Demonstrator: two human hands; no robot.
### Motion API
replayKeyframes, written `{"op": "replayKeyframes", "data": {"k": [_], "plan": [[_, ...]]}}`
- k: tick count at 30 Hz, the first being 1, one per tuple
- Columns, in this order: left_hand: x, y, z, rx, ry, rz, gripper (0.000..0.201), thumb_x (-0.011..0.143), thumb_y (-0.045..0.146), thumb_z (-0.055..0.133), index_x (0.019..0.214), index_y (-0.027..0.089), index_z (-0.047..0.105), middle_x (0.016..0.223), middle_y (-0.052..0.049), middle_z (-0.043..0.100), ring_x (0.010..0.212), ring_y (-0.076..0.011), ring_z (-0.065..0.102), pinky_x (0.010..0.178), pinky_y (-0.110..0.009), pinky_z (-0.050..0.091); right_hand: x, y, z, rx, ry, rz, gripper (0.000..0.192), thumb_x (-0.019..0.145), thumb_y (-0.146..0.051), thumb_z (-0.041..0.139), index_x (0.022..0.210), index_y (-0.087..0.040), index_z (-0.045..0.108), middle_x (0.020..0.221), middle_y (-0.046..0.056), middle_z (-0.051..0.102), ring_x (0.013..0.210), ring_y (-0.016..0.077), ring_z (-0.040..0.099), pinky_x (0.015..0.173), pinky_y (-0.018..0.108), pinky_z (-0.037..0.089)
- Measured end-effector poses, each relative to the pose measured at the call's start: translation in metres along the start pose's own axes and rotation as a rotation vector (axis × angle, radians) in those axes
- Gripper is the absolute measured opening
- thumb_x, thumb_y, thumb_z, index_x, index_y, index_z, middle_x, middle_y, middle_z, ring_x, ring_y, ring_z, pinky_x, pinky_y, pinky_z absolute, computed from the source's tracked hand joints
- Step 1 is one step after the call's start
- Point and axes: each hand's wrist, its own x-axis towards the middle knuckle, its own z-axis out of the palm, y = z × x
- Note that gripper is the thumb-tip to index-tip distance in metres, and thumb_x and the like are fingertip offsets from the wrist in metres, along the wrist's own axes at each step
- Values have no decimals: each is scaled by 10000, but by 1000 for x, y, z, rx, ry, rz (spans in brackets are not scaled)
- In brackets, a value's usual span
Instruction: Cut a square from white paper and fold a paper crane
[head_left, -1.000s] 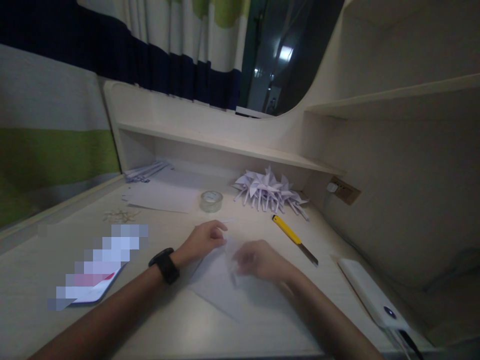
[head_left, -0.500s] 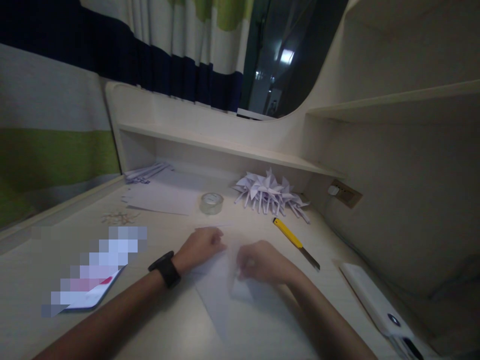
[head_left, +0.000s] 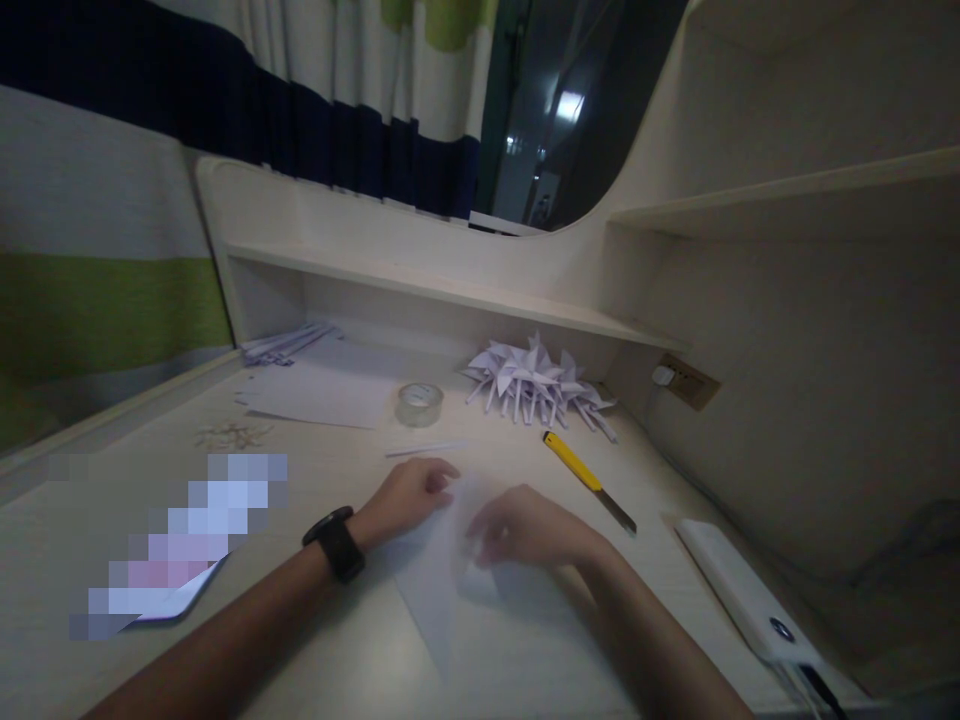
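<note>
A white sheet of paper (head_left: 429,575), partly folded into a long pointed shape, lies on the desk between my hands. My left hand (head_left: 409,497), with a black watch on its wrist, is closed at the paper's upper edge and holds it. Thumb and fingers of my right hand (head_left: 521,528) are bent together on the right side of the sheet, slightly smeared by motion. Just beyond my left hand lies a thin paper strip (head_left: 426,449). A roll of clear tape (head_left: 419,405) stands farther back.
Several paper pinwheels (head_left: 536,375) are piled at the back right. A yellow utility knife (head_left: 574,462) lies blade out right of my hand. White sheets (head_left: 322,390), paper sticks (head_left: 289,345), a blurred-out phone (head_left: 176,600) and a white power bank (head_left: 739,585) surround the work.
My right hand's fingers have shifted slightly on the paper, and the sheet near them has moved. My left hand stays almost in place. The whole view has shifted slightly.
</note>
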Motion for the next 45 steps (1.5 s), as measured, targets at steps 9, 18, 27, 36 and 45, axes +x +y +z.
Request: {"op": "replayKeyframes", "data": {"k": [9,18,27,36,45], "plan": [[-2,10,-4,98,62,48,134,753,240,583,775,196,708,827,-41,702,794,-205,623,711,-279,435,-3,1,-2,192,-62,25,225,659,-198,743,883,-184,753,568,-33,627,458,79,501,471,184,390],[-9,8,1,72,73,-38,178,805,264,506,770,189,663,755,-34,707,647,-192,669,648,-291,472,1,-4,-4,314,8,137,161,657,-133,678,802,-133,748,489,-37,559,366,57,444,370,167,347],[-6,-1,5,-489,61,-265,296,752,258,585,1025,146,561,824,-64,654,588,-177,679,511,-283,540,8,18,-4,576,109,157,237,578,-222,748,785,-108,732,547,-15,604,400,64,490,369,163,368],[-6,11,-7,-70,91,-21,175,747,253,594,826,212,745,807,-48,646,797,-201,593,736,-323,468,11,24,0,640,151,128,335,595,-373,771,798,-108,737,517,-11,603,370,61,466,356,173,333],[-10,8,-4,11,-13,60,299,757,190,507,941,219,741,900,-51,729,769,-207,641,706,-288,450,23,27,19,545,323,195,274,632,-351,750,771,-115,751,500,-5,611,340,52,389,343,189,294]]}}
